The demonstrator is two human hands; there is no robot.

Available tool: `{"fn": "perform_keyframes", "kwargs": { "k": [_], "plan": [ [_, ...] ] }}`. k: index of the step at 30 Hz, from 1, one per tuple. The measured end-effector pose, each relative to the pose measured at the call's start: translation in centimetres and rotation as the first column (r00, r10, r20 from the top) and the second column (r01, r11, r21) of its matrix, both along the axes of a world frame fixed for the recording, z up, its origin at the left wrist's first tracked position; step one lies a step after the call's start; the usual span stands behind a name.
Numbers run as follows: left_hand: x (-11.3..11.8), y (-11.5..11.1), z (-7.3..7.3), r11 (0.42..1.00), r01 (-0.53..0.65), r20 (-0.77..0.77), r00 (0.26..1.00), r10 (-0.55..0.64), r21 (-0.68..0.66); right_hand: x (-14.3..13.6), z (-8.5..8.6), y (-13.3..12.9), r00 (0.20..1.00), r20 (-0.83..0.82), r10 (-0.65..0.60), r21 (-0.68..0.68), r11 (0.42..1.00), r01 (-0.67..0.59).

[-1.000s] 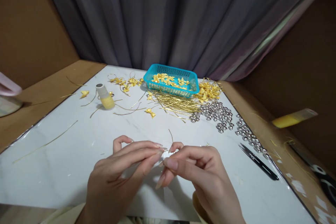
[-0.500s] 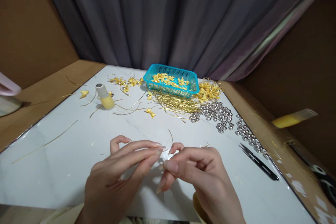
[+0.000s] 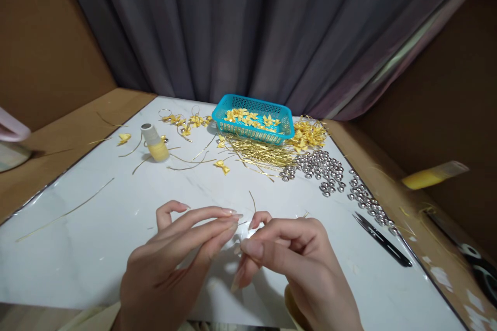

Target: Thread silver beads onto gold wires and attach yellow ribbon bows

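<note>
Near the front of the white tabletop, my left hand (image 3: 176,253) is closed, its thumb and fingertips pressed together. A short stretch of thin cord (image 3: 243,223) shows at those fingertips, reaching into the small gap towards the other hand. My right hand (image 3: 298,253) is closed in a pinch, thumb against index finger, close beside the left but apart from it. Another length of thin gold cord (image 3: 252,199) sticks up behind the right fingers. What lies inside the right pinch is mostly hidden by the thumb.
A blue basket (image 3: 254,135) holds yellow ribbon bows. Gold cords (image 3: 267,154), silver bells (image 3: 320,165) and a bow pile (image 3: 308,136) lie nearby. A glue bottle (image 3: 157,147) stands left; black snips (image 3: 382,240) lie right, with scissors (image 3: 471,256) beyond the edge.
My left hand has shifted slightly left, and its little finger has lifted away a bit. My right hand has barely moved. The things on the table are unchanged.
</note>
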State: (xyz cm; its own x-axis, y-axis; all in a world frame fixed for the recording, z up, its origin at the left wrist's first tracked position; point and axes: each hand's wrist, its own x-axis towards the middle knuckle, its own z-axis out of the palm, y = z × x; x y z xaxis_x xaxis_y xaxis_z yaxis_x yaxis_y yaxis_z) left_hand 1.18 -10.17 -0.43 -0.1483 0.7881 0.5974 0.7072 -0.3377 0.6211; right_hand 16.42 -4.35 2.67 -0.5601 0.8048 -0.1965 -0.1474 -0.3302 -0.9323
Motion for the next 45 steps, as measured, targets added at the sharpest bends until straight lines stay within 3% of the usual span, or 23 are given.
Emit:
{"fn": "perform_keyframes", "kwargs": {
  "k": [12, 26, 45],
  "plan": [
    [-0.2, -0.2, 0.5, 1.0, -0.012, -0.099, 0.995, 0.012, 0.004, 0.0, 0.0, 0.1, 1.0, -0.01, 0.021, -0.023, 1.0, -0.022],
    [-0.8, -0.6, 0.9, 0.999, -0.012, -0.257, 0.966, -0.001, -0.047, 0.0, -0.2, 0.0, 1.0, -0.01, -0.008, 0.042, 0.999, 0.008],
    [-1.1, -0.6, 1.0, 0.993, -0.054, -0.256, 0.966, 0.024, -0.108, 0.1, -0.2, 0.1, 1.0, -0.002, -0.001, 0.058, 0.998, 0.001]
  ]
}}
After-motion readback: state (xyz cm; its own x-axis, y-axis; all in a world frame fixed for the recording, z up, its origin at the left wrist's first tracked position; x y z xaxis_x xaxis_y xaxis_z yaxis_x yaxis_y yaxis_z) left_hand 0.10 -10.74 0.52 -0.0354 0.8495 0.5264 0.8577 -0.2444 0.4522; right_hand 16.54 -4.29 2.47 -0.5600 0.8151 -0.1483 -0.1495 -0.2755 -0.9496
